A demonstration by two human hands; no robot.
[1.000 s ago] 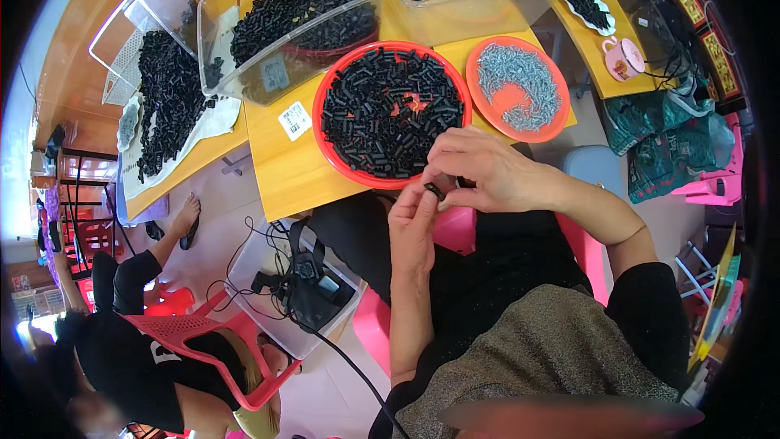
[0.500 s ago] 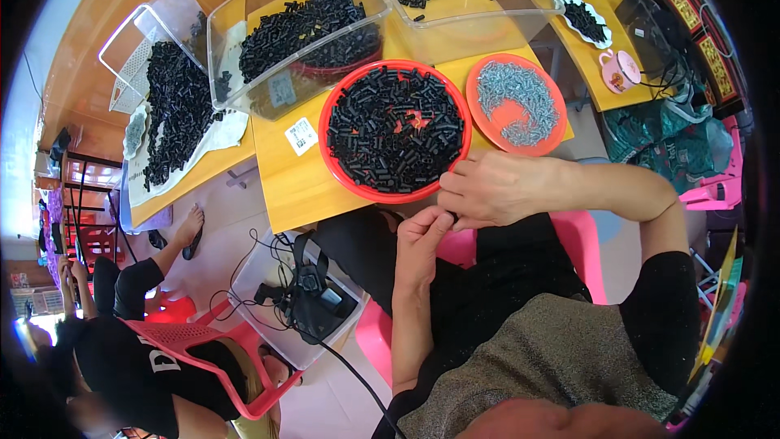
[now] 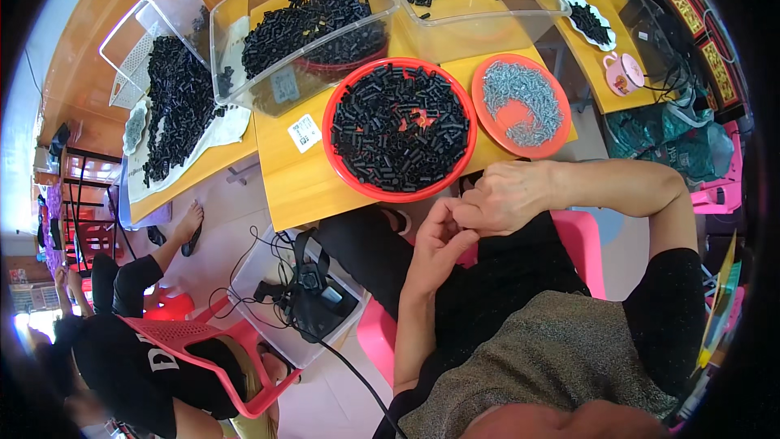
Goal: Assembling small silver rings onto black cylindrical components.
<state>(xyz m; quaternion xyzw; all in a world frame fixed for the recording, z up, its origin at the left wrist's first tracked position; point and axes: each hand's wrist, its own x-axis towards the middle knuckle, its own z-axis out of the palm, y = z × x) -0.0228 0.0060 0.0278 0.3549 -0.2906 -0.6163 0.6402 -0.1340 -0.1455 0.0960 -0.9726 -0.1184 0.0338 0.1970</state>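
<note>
My left hand [image 3: 439,245] and my right hand [image 3: 505,197] meet above my lap, just in front of the table edge. Both have their fingers drawn together, and anything between them is hidden. Beyond them stands a red round basin [image 3: 328,142] full of short black plastic pieces [image 3: 382,126]. Right of it, an orange-red plate [image 3: 513,114] carries many small silvery metal parts, perhaps screws [image 3: 532,106]. My right hand is nearest to the front rims of the basin and the plate.
Clear plastic bins [image 3: 284,85] with more black pieces stand behind the basin. A white scalloped dish [image 3: 589,20] and pink mug [image 3: 624,73] sit at right. Below left, a tub [image 3: 301,341] holds cables and a black device. Another person [image 3: 122,366] sits on a red chair [image 3: 195,349].
Both hands have shifted slightly to the right and down, away from the basin's rim. My left hand has turned, its fingers now curling up against the right hand.
</note>
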